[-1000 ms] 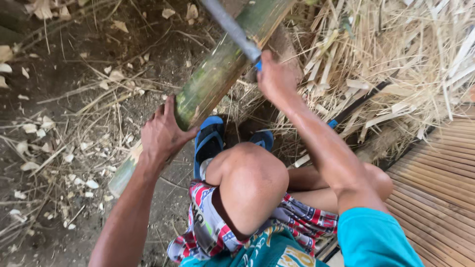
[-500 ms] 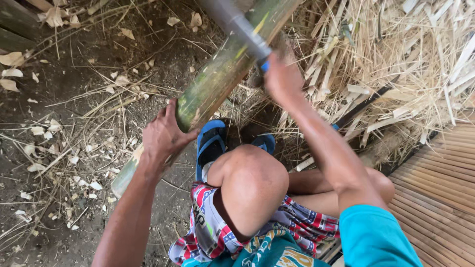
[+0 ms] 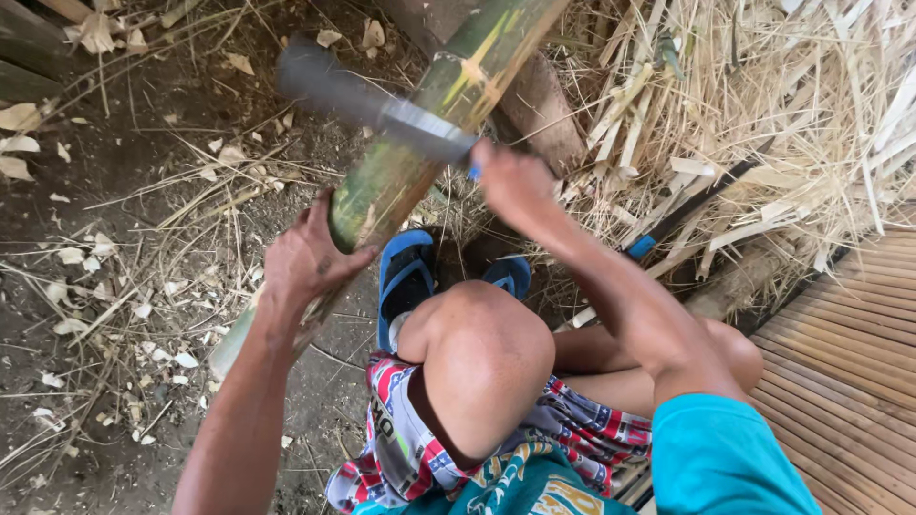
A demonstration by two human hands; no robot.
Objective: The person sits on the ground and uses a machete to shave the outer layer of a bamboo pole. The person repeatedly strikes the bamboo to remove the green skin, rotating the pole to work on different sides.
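I have my left hand point(image 3: 310, 262) clenched around the green bamboo pole point(image 3: 420, 143), gripping it low down where it slants up from the dirt ground point(image 3: 114, 315) toward the top of the view. My right hand point(image 3: 515, 181) is closed on the handle of a machete point(image 3: 382, 105); the blade lies across the pole just above my left hand, blurred, so I cannot tell whether the edge is touching the bamboo or only near it. My knee point(image 3: 487, 353) is raised, and a blue sandal point(image 3: 405, 277) sits just beside the pole's lower stretch. Pale chips point(image 3: 76, 257) are scattered over the ground to the left, and a heap of split strips and dry shavings point(image 3: 763, 114) lies on the right, near a slatted bamboo floor point(image 3: 849, 362). Judging by that, some cutting is done, yet the pole looks whole and green along its shown length, so most of the work seems left.
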